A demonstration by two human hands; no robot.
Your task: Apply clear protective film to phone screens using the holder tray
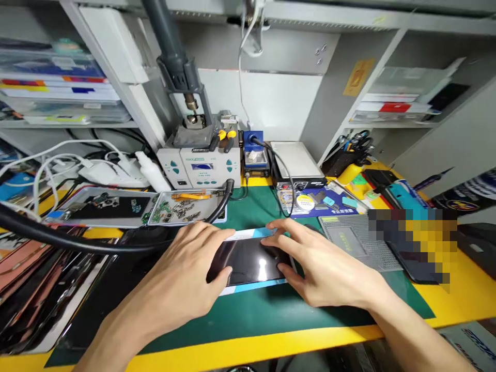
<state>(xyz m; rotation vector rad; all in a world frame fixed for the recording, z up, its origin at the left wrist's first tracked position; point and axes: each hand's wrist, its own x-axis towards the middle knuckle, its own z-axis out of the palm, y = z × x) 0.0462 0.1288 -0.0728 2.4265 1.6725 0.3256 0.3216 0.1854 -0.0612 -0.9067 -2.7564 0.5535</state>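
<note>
A black phone screen [250, 261] with a glossy face lies flat on a white and light-blue sheet [248, 285] on the green mat [271, 310]. My left hand [189, 268] grips its left end, thumb under the near edge and fingers over the far edge. My right hand [310, 258] holds the right end, fingers spread across the far right corner and thumb at the near edge. Both hands rest low on the mat.
A thick black hose [77, 240] crosses the left side. Behind are two metal trays of small parts [182, 206], a soldering station [201, 168], a white bottle [153, 173], a grey stencil pad [352, 240], and dark phone panels [34, 289] stacked at left.
</note>
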